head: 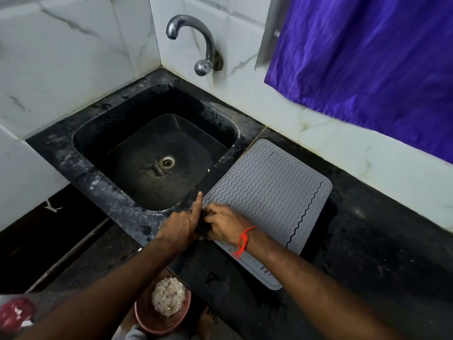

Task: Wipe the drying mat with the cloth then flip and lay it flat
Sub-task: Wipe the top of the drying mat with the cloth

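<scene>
Looking down, we see a black stone counter (355,241), mottled with pale water marks, set into a corner of white marble-veined wall tiles (73,57). One square sink (157,153) of the same dark stone is sunk into it, with a single round metal drain (167,162) in its floor, and one curved chrome tap (193,42) comes out of the wall above. A shiny purple curtain (380,57) hangs at the upper right. Just right of the sink we find the one drying mat (267,200), a grey rubbery rectangle with rounded corners, lying flat on the counter with its wavy ridged side up. At its near left edge our two hands meet. The left hand (180,227) has its forefinger stretched straight along the mat's edge while the other fingers curl against a small dark cloth (204,220), which shows only as a crumpled scrap between the hands. The right hand (226,225) rests on the mat with its fingers bent round the same cloth, and a red thread (244,241) is tied at that wrist. Below the counter edge, one pink ridged bowl (163,309) holds a heap of pale scraps. At the lower left corner a red thing (14,312) shows, too blurred for us to tell what it is.
</scene>
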Demonstrator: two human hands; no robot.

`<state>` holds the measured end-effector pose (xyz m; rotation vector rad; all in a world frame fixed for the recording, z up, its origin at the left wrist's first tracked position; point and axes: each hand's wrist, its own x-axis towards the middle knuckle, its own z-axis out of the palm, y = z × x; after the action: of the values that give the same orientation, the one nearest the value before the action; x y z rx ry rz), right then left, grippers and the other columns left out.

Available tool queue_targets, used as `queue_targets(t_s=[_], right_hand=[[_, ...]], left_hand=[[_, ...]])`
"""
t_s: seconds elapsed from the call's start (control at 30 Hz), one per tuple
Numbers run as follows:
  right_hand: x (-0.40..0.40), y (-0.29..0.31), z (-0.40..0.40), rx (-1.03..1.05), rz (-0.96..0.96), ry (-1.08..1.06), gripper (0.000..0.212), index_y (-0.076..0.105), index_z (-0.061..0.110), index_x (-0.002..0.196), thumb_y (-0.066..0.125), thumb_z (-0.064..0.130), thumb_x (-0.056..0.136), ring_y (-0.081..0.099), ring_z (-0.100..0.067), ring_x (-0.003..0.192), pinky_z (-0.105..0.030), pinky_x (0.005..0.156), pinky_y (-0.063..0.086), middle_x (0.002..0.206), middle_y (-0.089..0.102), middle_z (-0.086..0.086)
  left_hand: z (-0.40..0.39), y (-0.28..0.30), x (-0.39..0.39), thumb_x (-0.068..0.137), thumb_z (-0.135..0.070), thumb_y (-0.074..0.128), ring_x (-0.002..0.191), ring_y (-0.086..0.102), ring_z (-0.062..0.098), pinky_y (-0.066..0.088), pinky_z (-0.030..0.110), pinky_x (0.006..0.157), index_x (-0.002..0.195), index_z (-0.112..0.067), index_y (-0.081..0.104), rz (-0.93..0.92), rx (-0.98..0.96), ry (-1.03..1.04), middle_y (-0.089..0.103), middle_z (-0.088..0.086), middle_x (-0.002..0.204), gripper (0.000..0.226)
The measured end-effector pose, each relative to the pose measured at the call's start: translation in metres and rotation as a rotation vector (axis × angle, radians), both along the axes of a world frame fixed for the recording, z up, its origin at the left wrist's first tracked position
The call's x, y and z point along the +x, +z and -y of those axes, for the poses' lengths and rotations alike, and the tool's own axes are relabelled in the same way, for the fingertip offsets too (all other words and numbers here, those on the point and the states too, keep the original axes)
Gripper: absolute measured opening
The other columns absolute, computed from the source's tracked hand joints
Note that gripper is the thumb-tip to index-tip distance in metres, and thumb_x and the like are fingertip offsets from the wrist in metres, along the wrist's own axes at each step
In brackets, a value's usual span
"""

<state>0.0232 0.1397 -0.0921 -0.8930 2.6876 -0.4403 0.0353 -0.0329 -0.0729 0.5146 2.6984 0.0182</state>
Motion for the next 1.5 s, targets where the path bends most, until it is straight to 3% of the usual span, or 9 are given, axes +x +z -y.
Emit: queue_targets(t_s=[0.13,0.27,0.4,0.57,0.93,1.07,1.27,1.4,1.5], right_hand=[[-0.026,0.006,-0.049,0.007,0.115,-0.054,0.03,0.066,0.025,0.115,0.055,0.025,0.087,0.053,-0.02,0.105,-0.034,0.091,0.044,0.117,0.059,-0.002],[-0.07,0.03,-0.116,-0.548,0.53,-0.671,0.011,0.062,0.007,0.097,0.053,0.011,0.094,0.069,-0.028,0.064,-0.042,0.06,0.058,0.092,0.074,-0.015],[-0.114,0.035,-0.175,-0.518,0.306,-0.958,0.01,0.051,0.003,0.09,0.044,0.0,0.096,0.065,-0.029,0.05,-0.045,0.049,0.058,0.081,0.069,-0.023],[-0.127,0.023,-0.192,-0.047,0.027,-0.902,0.035,0.063,-0.003,0.121,0.062,0.008,0.088,0.058,-0.04,0.108,-0.04,0.104,0.043,0.119,0.057,-0.027],[0.012,0.004,-0.053,-0.068,-0.014,-0.482,0.035,0.059,0.024,0.127,0.053,0.021,0.093,0.049,-0.017,0.109,-0.032,0.099,0.046,0.122,0.047,0.001],[0.036,0.009,-0.044,-0.065,0.151,-0.245,0.034,0.062,0.027,0.122,0.056,0.019,0.09,0.05,-0.015,0.107,-0.026,0.092,0.043,0.114,0.052,0.003],[-0.059,0.041,-0.107,-0.398,0.143,-0.777,0.024,0.07,0.015,0.111,0.058,0.009,0.091,0.061,-0.018,0.103,-0.033,0.095,0.048,0.111,0.07,-0.007],[-0.133,0.047,-0.157,-0.352,-0.042,-1.09,0.03,0.066,0.004,0.118,0.059,0.015,0.091,0.06,-0.03,0.113,-0.029,0.097,0.043,0.12,0.066,-0.019],[-0.16,0.036,-0.16,-0.357,0.066,-1.163,0.046,0.06,0.002,0.126,0.064,0.028,0.089,0.054,-0.033,0.121,-0.035,0.108,0.039,0.132,0.056,-0.021]], left_hand=[[-0.008,0.007,0.0,0.093,-0.04,0.065,0.128,0.054,0.033,0.047,0.042,0.104,0.156,-0.012,-0.017,0.069,-0.052,-0.02,0.025,0.016,0.162,0.107],[-0.013,0.01,0.002,0.096,-0.03,0.063,0.137,0.044,0.037,0.044,0.046,0.108,0.159,-0.025,-0.007,0.114,-0.055,-0.001,0.005,0.014,0.167,0.094],[-0.012,0.007,0.003,0.097,-0.027,0.062,0.135,0.046,0.035,0.043,0.046,0.11,0.159,-0.027,-0.005,0.131,-0.024,0.023,0.0,0.013,0.167,0.091],[-0.008,0.003,-0.002,0.096,-0.029,0.064,0.134,0.047,0.036,0.043,0.046,0.11,0.159,-0.027,-0.004,0.11,-0.024,0.037,0.003,0.013,0.167,0.093],[-0.004,-0.007,-0.003,0.09,-0.034,0.071,0.131,0.051,0.032,0.046,0.044,0.107,0.16,-0.029,0.001,0.096,0.02,0.051,0.01,0.01,0.167,0.099],[-0.005,-0.006,-0.001,0.089,-0.034,0.071,0.131,0.052,0.032,0.046,0.043,0.106,0.16,-0.029,0.003,0.083,0.015,0.047,0.012,0.01,0.166,0.097],[-0.006,-0.007,0.001,0.092,-0.034,0.068,0.132,0.05,0.033,0.044,0.044,0.109,0.16,-0.028,0.0,0.081,0.016,0.04,0.008,0.011,0.167,0.095],[-0.007,-0.007,0.001,0.093,-0.033,0.066,0.132,0.049,0.034,0.044,0.046,0.108,0.16,-0.027,0.001,0.08,0.006,0.037,0.008,0.011,0.167,0.093],[-0.008,-0.009,0.0,0.094,-0.033,0.065,0.13,0.051,0.035,0.045,0.047,0.107,0.159,-0.027,0.002,0.081,0.002,0.04,0.006,0.011,0.167,0.092]])
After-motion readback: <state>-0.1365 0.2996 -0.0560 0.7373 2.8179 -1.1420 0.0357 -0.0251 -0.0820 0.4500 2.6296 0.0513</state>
